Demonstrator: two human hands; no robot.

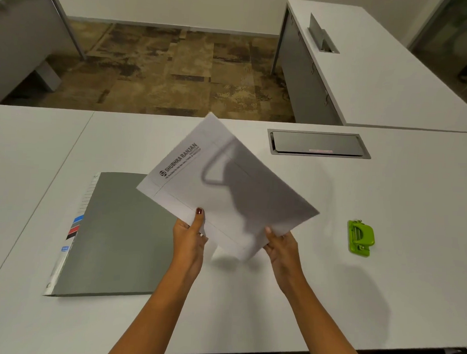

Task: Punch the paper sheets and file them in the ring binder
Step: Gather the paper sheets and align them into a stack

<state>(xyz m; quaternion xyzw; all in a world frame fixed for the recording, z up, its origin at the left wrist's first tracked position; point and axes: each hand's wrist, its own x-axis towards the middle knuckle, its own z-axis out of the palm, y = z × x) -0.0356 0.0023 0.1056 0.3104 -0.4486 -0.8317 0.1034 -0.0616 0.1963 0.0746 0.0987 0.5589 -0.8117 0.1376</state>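
I hold a stack of white paper sheets (226, 187) with a printed letterhead above the middle of the white desk, turned diagonally and lifted off the surface. My left hand (189, 236) pinches the lower left edge with the thumb on top. My right hand (281, 246) grips the lower right edge. A grey ring binder (113, 239) lies closed and flat on the desk to the left, its labelled spine facing left; the sheets overlap its far right corner in view. A small green hole punch (360, 238) sits on the desk to the right, apart from both hands.
A grey cable hatch (318, 143) is set into the white desk (381, 301) behind the sheets, at the right. Beyond the desk's far edge is patterned carpet (162, 73). Another white desk (384, 76) stands at the back right.
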